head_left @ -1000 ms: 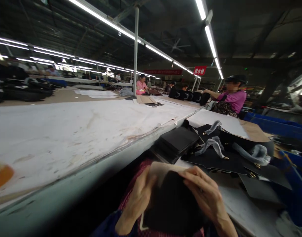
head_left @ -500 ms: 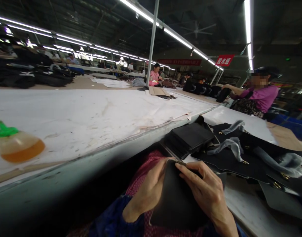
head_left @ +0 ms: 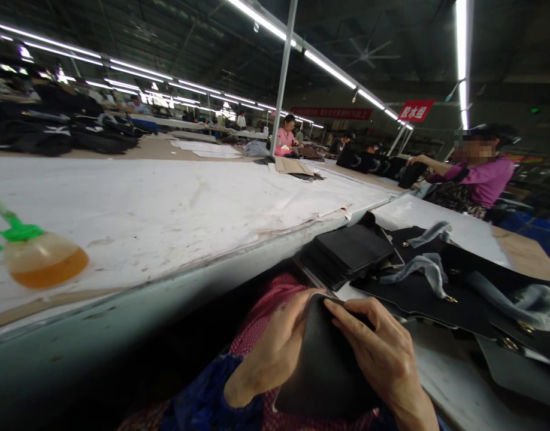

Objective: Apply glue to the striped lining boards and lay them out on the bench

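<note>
Low in the picture, both hands hold one black leather piece [head_left: 322, 365] over my lap. My left hand [head_left: 270, 353] grips its left edge with the thumb on top. My right hand [head_left: 380, 353] lies across its upper right part, fingers pressing down along the top edge. Just beyond the hands a stack of black leather pieces [head_left: 347, 251] sits at the edge of the lower table [head_left: 450, 383]. More black panels with gold fittings and grey wrapping [head_left: 437, 281] lie to the right of that stack.
A long white-covered worktable [head_left: 167, 209] runs along the left. On it stands a plastic bottle of amber liquid with a green nozzle [head_left: 36, 260]. A person in a purple top [head_left: 475, 176] works at the right, and other workers sit far back.
The pale underside seen a second ago is folded out of sight, leaving the dark face up. My view has swung left, which brought the amber bottle into the picture. Both hands kept their hold.
</note>
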A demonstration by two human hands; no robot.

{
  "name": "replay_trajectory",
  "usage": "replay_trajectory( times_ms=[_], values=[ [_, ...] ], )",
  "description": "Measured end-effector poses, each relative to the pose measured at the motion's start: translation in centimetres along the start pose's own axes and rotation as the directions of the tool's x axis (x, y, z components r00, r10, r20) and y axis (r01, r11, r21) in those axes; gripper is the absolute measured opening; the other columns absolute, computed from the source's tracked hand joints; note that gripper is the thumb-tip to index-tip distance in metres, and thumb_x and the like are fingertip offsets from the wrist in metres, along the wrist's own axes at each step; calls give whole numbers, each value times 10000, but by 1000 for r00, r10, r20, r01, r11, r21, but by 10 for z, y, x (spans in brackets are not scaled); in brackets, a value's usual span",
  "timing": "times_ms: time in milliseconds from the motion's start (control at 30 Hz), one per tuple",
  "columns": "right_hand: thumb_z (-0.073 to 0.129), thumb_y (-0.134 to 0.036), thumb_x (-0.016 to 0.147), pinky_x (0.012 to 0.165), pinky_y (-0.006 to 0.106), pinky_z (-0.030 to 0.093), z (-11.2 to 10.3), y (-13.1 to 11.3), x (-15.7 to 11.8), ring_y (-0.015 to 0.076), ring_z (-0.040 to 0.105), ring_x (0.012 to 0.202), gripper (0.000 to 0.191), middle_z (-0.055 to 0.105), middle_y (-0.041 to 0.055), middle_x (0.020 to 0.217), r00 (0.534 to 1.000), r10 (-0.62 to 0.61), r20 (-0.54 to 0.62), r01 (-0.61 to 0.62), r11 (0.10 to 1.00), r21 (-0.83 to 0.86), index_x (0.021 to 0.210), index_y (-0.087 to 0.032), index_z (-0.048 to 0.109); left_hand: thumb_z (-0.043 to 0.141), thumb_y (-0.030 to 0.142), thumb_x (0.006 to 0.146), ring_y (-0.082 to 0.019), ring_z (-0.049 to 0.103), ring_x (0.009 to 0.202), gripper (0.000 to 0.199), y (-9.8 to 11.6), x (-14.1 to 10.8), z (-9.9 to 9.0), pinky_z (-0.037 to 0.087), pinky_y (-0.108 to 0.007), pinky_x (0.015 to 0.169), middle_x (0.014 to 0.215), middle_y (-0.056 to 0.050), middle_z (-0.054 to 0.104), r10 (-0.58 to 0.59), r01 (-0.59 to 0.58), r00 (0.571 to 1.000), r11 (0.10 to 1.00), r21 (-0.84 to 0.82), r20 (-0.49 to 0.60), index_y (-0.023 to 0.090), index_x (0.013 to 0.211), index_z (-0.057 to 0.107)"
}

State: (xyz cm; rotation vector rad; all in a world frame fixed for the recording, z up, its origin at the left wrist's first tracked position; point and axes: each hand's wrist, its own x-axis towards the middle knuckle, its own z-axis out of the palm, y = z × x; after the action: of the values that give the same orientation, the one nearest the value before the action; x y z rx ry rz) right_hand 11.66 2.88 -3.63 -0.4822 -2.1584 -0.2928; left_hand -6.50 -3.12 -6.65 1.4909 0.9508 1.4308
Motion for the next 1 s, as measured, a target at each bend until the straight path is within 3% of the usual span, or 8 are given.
replay_trajectory(
  times_ms=[333, 700, 1000],
  values=[
    [598, -89, 922, 587, 210, 490, -2, -4, 1, 106, 617, 689, 410, 655, 16, 834, 998, 58, 15, -59, 997, 51, 1256, -314, 674, 398, 317, 1042, -192, 471, 1389, 425, 6, -3, -1, 355, -298, 1173, 1490, -34, 544, 24, -26, 999, 996, 90, 28, 269, 1455, 486],
    [614, -43, 906, 631, 221, 457, -8, -5, -2, 102, 598, 739, 384, 627, 21, 872, 999, 1, 45, 0, 1000, -18, 1232, -238, 671, 362, 287, 1053, -169, 455, 1407, 444, 7, -4, -2, 365, -271, 1161, 1506, -3, 531, 23, -31, 998, 989, 148, 56, 288, 1487, 450],
    [605, -26, 903, 644, 222, 486, -8, -5, 1, 108, 609, 767, 480, 631, 19, 896, 997, 22, 80, -26, 998, 49, 1318, -267, 621, 369, 371, 1048, -195, 455, 1409, 452, 5, -2, -3, 377, -298, 1156, 1498, -5, 541, 27, -32, 999, 994, 109, 41, 304, 1486, 461]
  ],
)
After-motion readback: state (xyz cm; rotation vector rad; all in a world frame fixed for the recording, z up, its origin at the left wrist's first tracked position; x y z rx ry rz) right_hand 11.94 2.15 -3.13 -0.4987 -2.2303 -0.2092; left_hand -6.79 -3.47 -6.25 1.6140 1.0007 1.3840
